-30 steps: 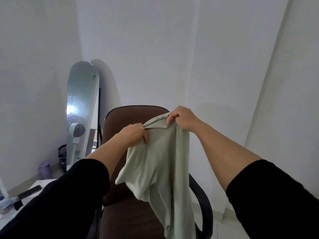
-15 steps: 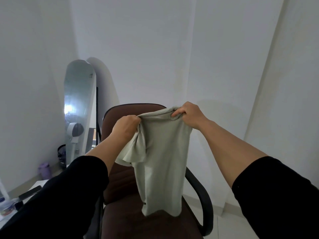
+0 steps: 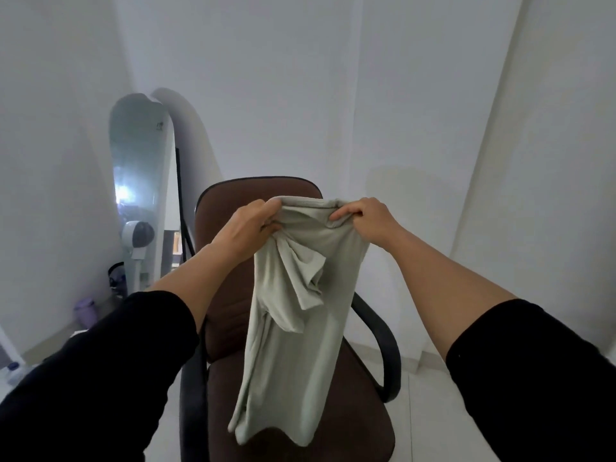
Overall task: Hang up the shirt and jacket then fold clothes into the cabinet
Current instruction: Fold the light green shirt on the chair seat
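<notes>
A pale green shirt (image 3: pixel 300 331) hangs in the air above a brown office chair (image 3: pixel 230 315). My left hand (image 3: pixel 248 228) grips its top edge on the left, fingers curled into the cloth. At the top right, my right hand (image 3: pixel 365 220) pinches the same edge. The cloth is stretched between both hands, with a sleeve folded over its front. Its lower end dangles just over the chair seat. No hanger, jacket or cabinet is in view.
A tall mirror (image 3: pixel 141 181) leans in the left corner with a small white fan (image 3: pixel 138 236) in front of it. A purple cup (image 3: pixel 85 308) stands on the floor at left. White walls close in behind and at right.
Both hands have spread apart along the shirt's top edge and shifted right. The shirt has turned, so a sleeve now lies over its front, and it hangs longer.
</notes>
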`<state>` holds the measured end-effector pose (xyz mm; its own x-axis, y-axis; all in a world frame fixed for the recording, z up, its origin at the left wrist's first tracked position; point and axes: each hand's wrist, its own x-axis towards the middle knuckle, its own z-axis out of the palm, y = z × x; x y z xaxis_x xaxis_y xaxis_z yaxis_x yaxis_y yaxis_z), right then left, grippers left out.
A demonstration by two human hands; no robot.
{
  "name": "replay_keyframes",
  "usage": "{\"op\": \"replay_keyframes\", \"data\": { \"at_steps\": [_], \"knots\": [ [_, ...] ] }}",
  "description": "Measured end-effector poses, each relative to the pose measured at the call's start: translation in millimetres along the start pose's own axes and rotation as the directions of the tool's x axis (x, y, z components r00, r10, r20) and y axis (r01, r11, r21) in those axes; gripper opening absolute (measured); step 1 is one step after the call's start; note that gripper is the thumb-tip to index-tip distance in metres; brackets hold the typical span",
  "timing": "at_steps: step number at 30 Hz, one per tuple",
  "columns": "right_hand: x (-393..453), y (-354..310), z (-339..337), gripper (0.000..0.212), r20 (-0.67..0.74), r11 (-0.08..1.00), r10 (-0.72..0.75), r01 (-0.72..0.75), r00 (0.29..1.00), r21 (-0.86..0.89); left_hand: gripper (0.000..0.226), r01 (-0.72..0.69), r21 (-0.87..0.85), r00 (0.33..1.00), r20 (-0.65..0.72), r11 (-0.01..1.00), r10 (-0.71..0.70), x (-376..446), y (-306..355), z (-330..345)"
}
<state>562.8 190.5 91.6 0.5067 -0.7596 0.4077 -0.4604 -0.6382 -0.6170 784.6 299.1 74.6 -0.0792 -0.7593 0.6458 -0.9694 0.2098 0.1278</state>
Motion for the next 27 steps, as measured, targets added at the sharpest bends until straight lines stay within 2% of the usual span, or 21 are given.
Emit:
{"op": "replay_keyframes", "data": {
  "at_steps": [2, 4, 5, 7, 10, 14, 17, 19, 27],
  "knots": [
    [-10, 4, -1, 0.054, 0.012, 0.99, 0.032, -0.033, 0.999, 0.134, 0.033, 0.001, 0.032, 0.999, 0.049, 0.999, -0.003, -8, 6, 1],
    [-20, 7, -3, 0.05, 0.037, 0.974, 0.055, -0.062, 0.998, 0.216, 0.032, -0.022, 0.056, 0.985, 0.17, 0.998, 0.012, -15, 12, 0],
    [-23, 8, -4, 0.049, 0.049, 0.973, 0.059, -0.068, 0.997, 0.222, 0.032, -0.01, 0.043, 0.97, 0.241, 0.999, -0.001, -16, 14, -2],
    [-30, 10, -6, 0.05, 0.079, 0.979, 0.046, -0.06, 0.996, 0.193, 0.025, 0.12, 0.019, 0.916, 0.383, 0.993, -0.118, -20, 23, -6],
    [-40, 10, -8, 0.053, 0.154, 0.995, 0.012, -0.027, 0.988, 0.093, 0.026, 0.229, 0.044, 0.852, 0.474, 0.972, -0.223, -31, 34, -11],
    [-60, 10, -17, 0.056, 0.277, 1.0, -0.02, 0.025, 0.961, -0.015, 0.032, 0.162, 0.084, 0.845, 0.504, 0.983, -0.182, -56, 58, -17],
    [-78, 16, -22, 0.059, 0.333, 0.999, -0.013, 0.027, 0.943, -0.035, 0.02, 0.153, 0.118, 0.872, 0.452, 0.981, -0.191, -77, 83, -20],
    [-91, 21, -24, 0.062, 0.38, 1.0, 0.006, 0.001, 0.925, -0.017, 0.02, 0.149, 0.137, 0.875, 0.443, 0.979, -0.195, -90, 100, -19],
    [-116, 33, -36, 0.061, 0.459, 1.0, 0.019, -0.022, 0.888, 0.001, 0.033, 0.163, 0.166, 0.823, 0.521, 0.973, -0.227, -106, 126, -16]
  ]
}}
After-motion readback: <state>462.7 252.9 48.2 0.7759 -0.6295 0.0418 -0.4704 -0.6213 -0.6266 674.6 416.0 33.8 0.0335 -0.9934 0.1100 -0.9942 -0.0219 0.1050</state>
